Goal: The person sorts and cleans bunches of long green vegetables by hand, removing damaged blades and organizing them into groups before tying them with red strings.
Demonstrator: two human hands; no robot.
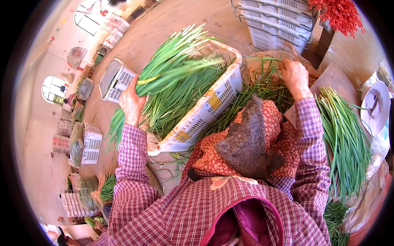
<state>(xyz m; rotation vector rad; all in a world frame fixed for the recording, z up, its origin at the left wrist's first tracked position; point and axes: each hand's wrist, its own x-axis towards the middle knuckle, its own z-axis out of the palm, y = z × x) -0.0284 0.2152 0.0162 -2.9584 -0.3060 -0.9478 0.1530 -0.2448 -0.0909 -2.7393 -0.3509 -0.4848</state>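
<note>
My left hand [133, 101] grips a bundle of long green garlic chives or similar stalks [172, 67], pale ends pointing up and away, partly blurred. The bundle is over a white plastic crate [197, 123] holding more of the same greens [184, 101]. On the right, my right hand [294, 73] has its fingers pinched around a few thin green blades, above a heap of loose trimmings [271, 89]. A neat pile of stalks [344, 144] lies on a board to the right of my right sleeve. A dark worn cloth [243, 141] covers my lap.
Stacked white crates [271, 33] with metal handles stand at the top right, near a bunch of red ties [341, 15]. A pale hat [375, 107] lies at the far right. Further crates [92, 143] and bundled greens line the left side, where other people are partly visible.
</note>
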